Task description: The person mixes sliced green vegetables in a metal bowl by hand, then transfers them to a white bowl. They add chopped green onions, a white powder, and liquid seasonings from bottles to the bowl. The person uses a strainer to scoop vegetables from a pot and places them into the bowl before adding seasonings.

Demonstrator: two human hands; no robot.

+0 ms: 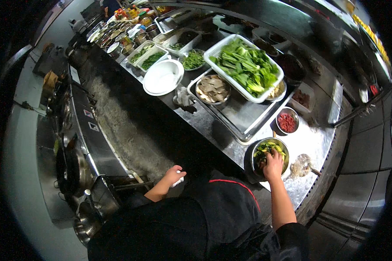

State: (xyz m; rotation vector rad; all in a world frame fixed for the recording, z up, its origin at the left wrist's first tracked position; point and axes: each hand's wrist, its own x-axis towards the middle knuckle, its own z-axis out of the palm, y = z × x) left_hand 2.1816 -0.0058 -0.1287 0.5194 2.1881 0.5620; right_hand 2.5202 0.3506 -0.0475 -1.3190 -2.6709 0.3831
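My right hand [272,165] reaches down into a steel bowl [286,169] at the near end of the counter. Its fingertips are among sliced green vegetables and dark pieces [267,148], so whether they grip any is hidden. Out over the floor, away from the counter, my left hand [172,176] is closed around a crumpled white cloth or paper [179,181]. Just beyond the bowl stands a smaller steel bowl of chopped red food [286,122]. To its right lies a crumpled clear plastic bag [301,166].
A white basket of leafy greens [212,60] rests above a steel tray [240,125], near a bowl of sliced mushrooms [213,88]. White bowls [161,78] and containers of chopped greens [152,60] line the counter. Woks [70,169] stand on a range at left. People [110,6] are far off.
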